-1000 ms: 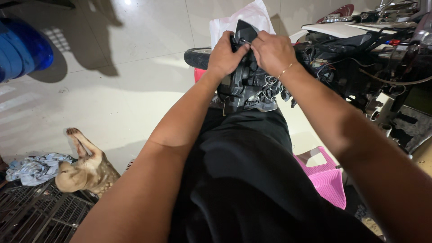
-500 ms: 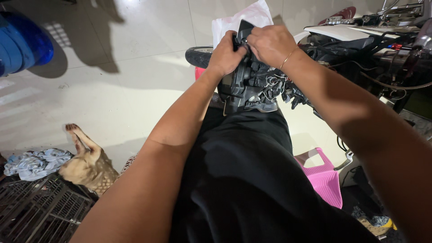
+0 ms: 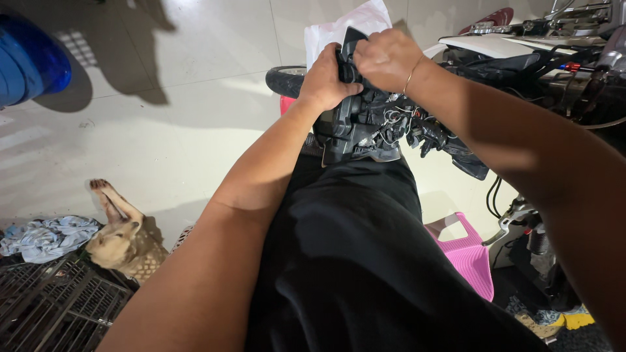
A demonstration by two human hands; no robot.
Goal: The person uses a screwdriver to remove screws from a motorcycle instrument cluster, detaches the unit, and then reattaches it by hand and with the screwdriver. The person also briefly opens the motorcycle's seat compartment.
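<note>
Up at the top of the view, a white plastic bag point(image 3: 345, 29) lay crumpled on the pale tiled floor point(image 3: 195, 117), just behind the hands; no print on it could be made out. A blue round container point(image 3: 29, 62) sat at the upper left edge, well apart from the work.

Resting on the person's lap, against the black trousers point(image 3: 365, 261), was a black plastic motorcycle part point(image 3: 355, 124), a blocky housing with a bundle of thin wires and connectors spilling from its right side. The left hand point(image 3: 326, 81) was curled around its upper left edge, fingers closed on the plastic. The right hand point(image 3: 388, 58), a thin bracelet at its wrist, was bunched over the top of the part, fingertips pressed together on the upper rim; what exactly they pinched was hidden.

To the right stood a motorcycle point(image 3: 541, 58) with exposed cables, close beside the right forearm. A pink plastic stool point(image 3: 466, 251) stood low between the lap and the machine. At lower left a tan dog point(image 3: 124, 241) lay beside a grey rag point(image 3: 45, 236) and a dark wire cage point(image 3: 52, 306). Open floor stretched to the left of the arms.
</note>
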